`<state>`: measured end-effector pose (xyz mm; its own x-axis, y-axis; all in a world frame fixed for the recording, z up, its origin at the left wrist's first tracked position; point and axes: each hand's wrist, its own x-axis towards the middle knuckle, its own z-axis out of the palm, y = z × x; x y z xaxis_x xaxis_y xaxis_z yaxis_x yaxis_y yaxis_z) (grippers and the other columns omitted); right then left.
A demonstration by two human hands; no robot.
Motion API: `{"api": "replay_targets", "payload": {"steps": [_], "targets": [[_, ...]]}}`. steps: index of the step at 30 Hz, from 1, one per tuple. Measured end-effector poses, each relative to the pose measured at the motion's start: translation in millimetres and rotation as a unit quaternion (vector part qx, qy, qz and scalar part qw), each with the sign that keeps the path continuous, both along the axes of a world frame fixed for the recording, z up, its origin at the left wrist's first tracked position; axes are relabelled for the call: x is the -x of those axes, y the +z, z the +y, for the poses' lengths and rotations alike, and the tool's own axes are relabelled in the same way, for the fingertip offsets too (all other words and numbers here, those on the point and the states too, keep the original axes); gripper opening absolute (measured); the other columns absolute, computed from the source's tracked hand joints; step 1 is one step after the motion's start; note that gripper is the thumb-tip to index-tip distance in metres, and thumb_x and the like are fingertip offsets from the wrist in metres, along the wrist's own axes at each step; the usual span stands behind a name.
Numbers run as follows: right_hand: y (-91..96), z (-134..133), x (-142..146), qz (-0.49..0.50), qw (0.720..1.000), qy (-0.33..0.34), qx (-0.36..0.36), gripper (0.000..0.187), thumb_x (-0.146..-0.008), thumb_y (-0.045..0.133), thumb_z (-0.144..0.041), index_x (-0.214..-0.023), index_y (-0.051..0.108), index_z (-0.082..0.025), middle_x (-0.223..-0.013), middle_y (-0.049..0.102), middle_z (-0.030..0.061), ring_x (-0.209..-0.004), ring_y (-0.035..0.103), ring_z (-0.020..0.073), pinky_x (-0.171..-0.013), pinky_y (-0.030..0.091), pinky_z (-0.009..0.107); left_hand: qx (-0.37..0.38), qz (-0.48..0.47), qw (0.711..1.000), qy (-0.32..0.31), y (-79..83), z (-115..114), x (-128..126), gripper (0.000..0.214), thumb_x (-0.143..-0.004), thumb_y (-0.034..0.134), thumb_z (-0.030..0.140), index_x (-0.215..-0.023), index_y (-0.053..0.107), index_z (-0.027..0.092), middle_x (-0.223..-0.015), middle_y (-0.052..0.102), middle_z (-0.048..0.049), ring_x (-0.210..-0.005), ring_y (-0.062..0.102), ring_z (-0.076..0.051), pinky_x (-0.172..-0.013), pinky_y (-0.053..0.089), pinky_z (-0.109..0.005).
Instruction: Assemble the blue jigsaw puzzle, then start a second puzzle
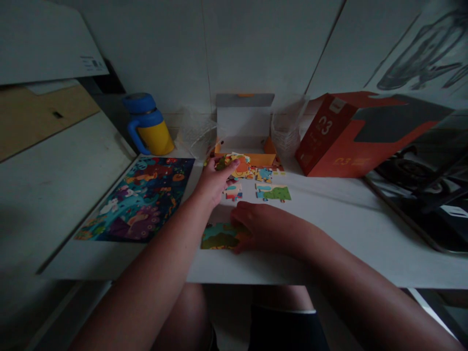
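Observation:
My left hand point(215, 181) is closed on a small stack of yellow and orange puzzle pieces point(240, 166), held with the thumb on top. Below it, my right hand point(268, 226) is bent over the right end of a joined green and teal puzzle strip point(218, 238) near the table's front edge. Its fingertips pinch down at that end, where they hide the piece beneath. Between and beyond the hands lie a green puzzle section point(277, 192), a pink and blue section point(233, 191) and a piece with a blue figure point(264, 174).
A colourful sea-creature picture sheet point(146, 195) lies at left. Behind it stands a yellow and blue jug point(151, 129). An orange box point(256, 158) with raised lid is at the back, between clear plastic wraps point(195, 129). A large orange carton point(340, 136) and a black stove point(413, 180) are at right.

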<state>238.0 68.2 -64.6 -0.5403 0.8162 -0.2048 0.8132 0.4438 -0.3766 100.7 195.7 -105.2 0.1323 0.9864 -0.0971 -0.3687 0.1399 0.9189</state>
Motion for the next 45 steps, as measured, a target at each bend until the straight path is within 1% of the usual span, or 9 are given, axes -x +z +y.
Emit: {"api": "replay_targets", "payload": {"steps": [3, 5, 8, 12, 20, 26, 31, 37, 45], "targets": [[-4.2, 7.7, -0.8, 0.075, 0.997, -0.020, -0.029, 0.037, -0.085, 0.089, -0.045, -0.109, 0.073, -0.022, -0.111, 0.077, 0.0095, -0.087, 0.068, 0.0228, -0.074, 0.046, 0.033, 0.000, 0.001, 1.000, 0.003, 0.2, -0.6, 0.3, 0.046, -0.079, 0.097, 0.026, -0.110, 0.063, 0.024, -0.123, 0.073, -0.0104, -0.096, 0.076, -0.023, -0.072, 0.064, -0.034], [-5.8, 17.4, -8.0, 0.131, 0.983, -0.101, -0.084, 0.026, -0.093, 0.081, -0.043, -0.106, 0.071, -0.022, -0.102, 0.077, 0.0071, -0.081, 0.067, 0.0200, -0.072, 0.045, 0.032, -0.005, 0.003, 1.000, 0.003, 0.9, -1.6, 0.4, 0.048, -0.077, 0.098, 0.028, -0.110, 0.063, 0.023, -0.123, 0.073, -0.0097, -0.098, 0.076, -0.023, -0.072, 0.064, -0.033], [-9.9, 34.1, -22.2, 0.198, 0.921, -0.269, -0.198, 0.023, -0.100, 0.072, -0.043, -0.107, 0.066, -0.022, -0.095, 0.076, 0.0057, -0.075, 0.065, 0.0186, -0.067, 0.041, 0.032, -0.016, 0.004, 1.000, -0.013, 2.8, -5.4, -0.8, 0.050, -0.075, 0.099, 0.031, -0.111, 0.065, 0.023, -0.122, 0.074, -0.0098, -0.099, 0.076, -0.024, -0.072, 0.065, -0.033], [-21.9, 50.9, -35.8, 0.286, 0.867, -0.355, -0.201, 0.042, -0.089, 0.081, -0.057, -0.106, 0.065, -0.022, -0.095, 0.077, 0.0057, -0.071, 0.067, 0.0181, -0.061, 0.044, 0.031, -0.011, 0.004, 0.999, -0.042, 3.0, -12.1, -5.1, 0.054, -0.074, 0.101, 0.030, -0.112, 0.063, 0.023, -0.119, 0.075, -0.0099, -0.091, 0.076, -0.024, -0.072, 0.065, -0.036], [-39.0, 60.1, -39.5, 0.441, 0.804, -0.391, -0.078, 0.043, -0.081, 0.088, -0.057, -0.093, 0.069, -0.020, -0.084, 0.077, 0.0052, -0.065, 0.071, 0.0171, -0.056, 0.055, 0.029, -0.021, 0.001, 0.998, -0.055, -4.5, -12.3, -8.1, 0.059, -0.073, 0.101, 0.026, -0.116, 0.061, 0.024, -0.120, 0.075, -0.0097, -0.089, 0.076, -0.021, -0.072, 0.065, -0.035], [-35.1, 61.6, -35.3, 0.541, 0.748, -0.384, 0.030, 0.038, -0.078, 0.090, -0.049, -0.090, 0.064, -0.023, -0.090, 0.076, 0.0051, -0.076, 0.074, 0.0173, -0.073, 0.065, 0.033, 0.005, 0.005, 0.999, -0.051, 0.1, -10.4, -6.8, 0.043, -0.083, 0.093, 0.045, -0.106, 0.064, 0.022, -0.108, 0.076, -0.0071, -0.084, 0.075, -0.021, -0.068, 0.063, -0.034], [-30.0, 60.8, -35.1, 0.570, 0.723, -0.381, 0.082, 0.033, -0.083, 0.084, -0.045, -0.092, 0.062, -0.022, -0.099, 0.078, 0.0070, -0.087, 0.077, 0.0180, -0.079, 0.064, 0.033, 0.022, -0.018, 0.997, -0.067, 1.3, -6.3, -3.5, 0.038, -0.086, 0.091, 0.044, -0.103, 0.066, 0.021, -0.102, 0.078, -0.0066, -0.084, 0.077, -0.022, -0.072, 0.064, -0.037], [-28.3, 59.4, -33.7, 0.611, 0.680, -0.392, 0.108, 0.029, -0.084, 0.082, -0.037, -0.095, 0.061, -0.022, -0.107, 0.079, 0.0066, -0.082, 0.076, 0.0149, -0.076, 0.061, 0.029, 0.038, -0.030, 0.997, -0.058, 2.1, -3.1, -1.2, 0.028, -0.091, 0.086, 0.036, -0.103, 0.066, 0.021, -0.101, 0.079, -0.0056, -0.085, 0.077, -0.020, -0.072, 0.064, -0.033], [-30.5, 62.1, -33.0, 0.619, 0.676, -0.383, 0.112, 0.026, -0.085, 0.077, -0.040, -0.095, 0.059, -0.024, -0.103, 0.077, 0.0058, -0.083, 0.075, 0.0162, -0.076, 0.060, 0.029, 0.035, -0.027, 0.997, -0.066, 0.3, -3.0, -1.6, 0.035, -0.090, 0.088, 0.043, -0.107, 0.066, 0.022, -0.100, 0.078, -0.0044, -0.081, 0.075, -0.019, -0.073, 0.064, -0.034]]}}
